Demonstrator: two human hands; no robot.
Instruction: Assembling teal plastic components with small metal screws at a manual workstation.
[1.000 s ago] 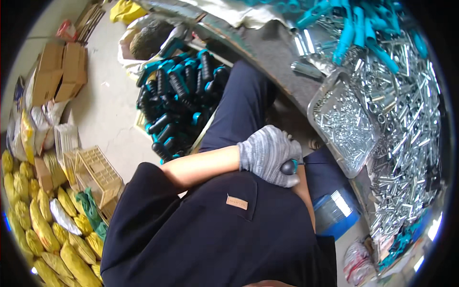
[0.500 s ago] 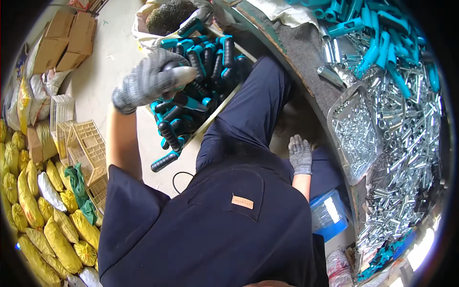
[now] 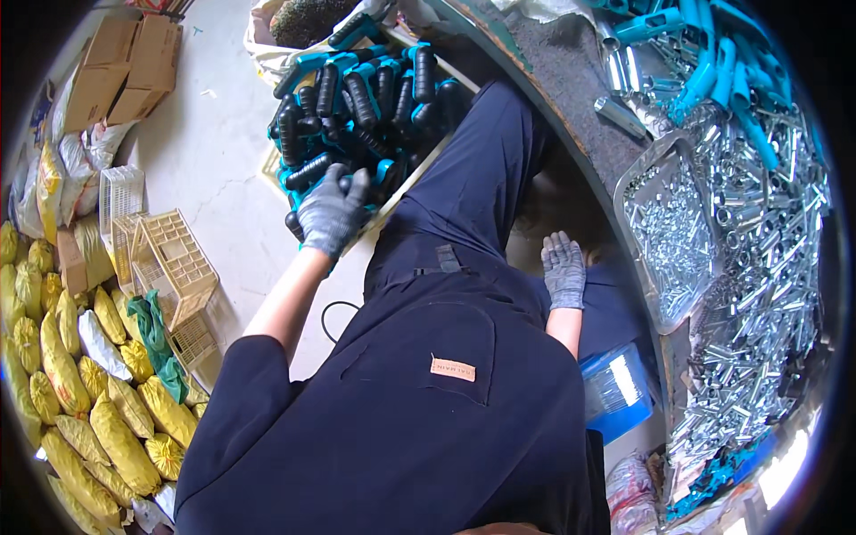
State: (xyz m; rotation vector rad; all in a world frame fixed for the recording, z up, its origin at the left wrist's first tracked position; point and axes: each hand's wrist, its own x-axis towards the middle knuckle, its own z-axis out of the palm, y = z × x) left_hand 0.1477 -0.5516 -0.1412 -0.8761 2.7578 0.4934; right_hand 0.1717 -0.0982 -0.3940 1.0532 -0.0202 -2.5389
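My left hand, in a grey knit glove, lies over the near edge of a heap of teal-and-black tool handles. Its fingers are parted and bent down among the handles, and their tips are partly hidden. No lifted handle shows in it. The handles have ribbed black grips and fill a light-coloured crate beside my leg. My right hand, gloved alike, rests on my dark trouser leg with its fingers stretched out and holds nothing.
On the right, a bench bears a metal tray of small parts, loose shiny metal pieces and teal parts. A blue box stands below. At left are plastic crates, yellow sacks and cardboard boxes.
My left hand has come down and nearer from above the heap, and its closed fingers have parted. Several handles at the heap's left side lie differently. The right hand stays on my leg.
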